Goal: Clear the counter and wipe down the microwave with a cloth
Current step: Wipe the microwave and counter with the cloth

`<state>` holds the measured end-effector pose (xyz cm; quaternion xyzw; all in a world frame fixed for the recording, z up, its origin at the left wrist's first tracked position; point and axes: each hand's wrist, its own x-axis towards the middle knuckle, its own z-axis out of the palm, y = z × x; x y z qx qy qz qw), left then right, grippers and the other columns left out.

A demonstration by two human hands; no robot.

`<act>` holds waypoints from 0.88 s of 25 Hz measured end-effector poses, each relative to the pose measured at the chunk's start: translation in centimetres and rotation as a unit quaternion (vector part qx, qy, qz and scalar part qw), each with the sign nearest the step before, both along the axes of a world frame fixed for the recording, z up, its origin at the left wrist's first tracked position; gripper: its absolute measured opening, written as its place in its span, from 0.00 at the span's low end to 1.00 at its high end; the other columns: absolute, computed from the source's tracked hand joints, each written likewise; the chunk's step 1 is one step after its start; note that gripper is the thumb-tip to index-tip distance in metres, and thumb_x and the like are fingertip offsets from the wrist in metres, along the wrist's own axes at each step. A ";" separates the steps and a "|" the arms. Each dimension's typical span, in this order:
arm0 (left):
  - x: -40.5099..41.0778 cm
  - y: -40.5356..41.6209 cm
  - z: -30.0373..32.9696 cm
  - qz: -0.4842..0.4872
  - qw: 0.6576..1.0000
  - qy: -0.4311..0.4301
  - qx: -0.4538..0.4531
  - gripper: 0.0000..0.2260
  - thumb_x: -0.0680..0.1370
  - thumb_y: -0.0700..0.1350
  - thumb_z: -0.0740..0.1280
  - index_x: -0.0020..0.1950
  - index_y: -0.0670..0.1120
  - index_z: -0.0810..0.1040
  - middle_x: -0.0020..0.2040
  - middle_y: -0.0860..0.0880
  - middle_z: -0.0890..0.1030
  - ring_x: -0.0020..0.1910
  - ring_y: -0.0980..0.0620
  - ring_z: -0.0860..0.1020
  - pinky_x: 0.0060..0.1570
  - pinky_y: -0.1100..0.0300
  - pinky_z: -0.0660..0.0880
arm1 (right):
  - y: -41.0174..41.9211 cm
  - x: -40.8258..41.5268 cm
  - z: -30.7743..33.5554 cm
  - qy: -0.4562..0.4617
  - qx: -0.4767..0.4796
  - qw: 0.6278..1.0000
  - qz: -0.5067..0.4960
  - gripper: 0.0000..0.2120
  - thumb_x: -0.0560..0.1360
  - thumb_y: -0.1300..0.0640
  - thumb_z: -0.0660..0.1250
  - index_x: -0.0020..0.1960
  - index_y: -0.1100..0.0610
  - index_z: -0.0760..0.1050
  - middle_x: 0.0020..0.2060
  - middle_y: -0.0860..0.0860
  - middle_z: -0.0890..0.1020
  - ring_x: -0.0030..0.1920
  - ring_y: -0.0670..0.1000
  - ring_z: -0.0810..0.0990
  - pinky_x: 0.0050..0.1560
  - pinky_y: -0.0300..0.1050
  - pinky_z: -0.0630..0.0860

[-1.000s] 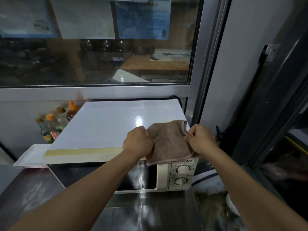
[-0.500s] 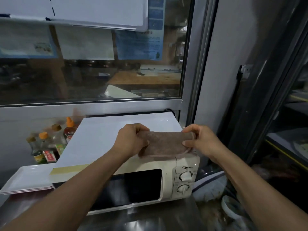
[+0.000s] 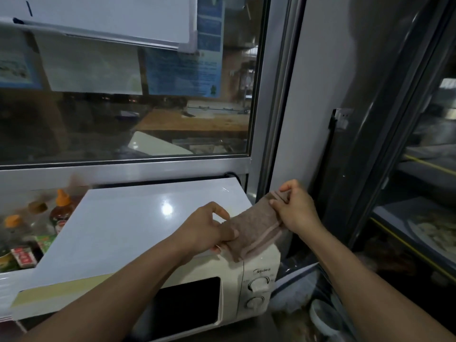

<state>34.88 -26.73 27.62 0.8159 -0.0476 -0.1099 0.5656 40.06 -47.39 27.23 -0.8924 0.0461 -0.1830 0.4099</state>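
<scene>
- Over the microwave's (image 3: pixel 249 275) right front corner, the brown cloth (image 3: pixel 256 227) is now folded into a narrow strip.
- Left hand (image 3: pixel 207 230) and right hand (image 3: pixel 296 211) each pinch an end; wiping looks ready to begin.

The brown cloth (image 3: pixel 256 224), spread flat on the microwave (image 3: pixel 229 280) a second ago and then folded level between both hands, is now a narrower strip tilted up to the right, the right hand (image 3: pixel 294 209) raised past the corner above the left hand (image 3: pixel 209 229).
</scene>
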 end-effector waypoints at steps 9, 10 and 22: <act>5.5 -0.5 -4.2 0.053 0.909 -0.182 0.372 0.15 0.76 0.49 0.66 0.62 0.51 0.73 0.62 0.49 0.72 0.58 0.50 0.73 0.55 0.57 0.74 | 2.6 5.4 -5.3 0.000 -0.200 0.980 0.007 0.16 0.77 0.52 0.61 0.63 0.56 0.70 0.60 0.54 0.69 0.60 0.54 0.69 0.59 0.45 0.67; 6.1 0.4 -4.7 0.062 0.896 -0.202 0.391 0.15 0.76 0.48 0.65 0.63 0.51 0.73 0.65 0.49 0.71 0.62 0.49 0.71 0.58 0.54 0.73 | 3.3 4.2 -6.0 0.011 -0.179 0.983 0.034 0.19 0.77 0.49 0.59 0.65 0.57 0.66 0.62 0.55 0.67 0.60 0.54 0.69 0.58 0.46 0.68; 13.4 4.7 -7.5 0.094 0.842 -0.176 0.501 0.18 0.80 0.51 0.54 0.70 0.54 0.66 0.71 0.52 0.67 0.67 0.44 0.65 0.62 0.50 0.66 | 5.1 12.0 -7.8 0.164 -0.168 0.966 0.106 0.19 0.81 0.49 0.51 0.66 0.61 0.59 0.63 0.62 0.67 0.61 0.61 0.70 0.56 0.51 0.68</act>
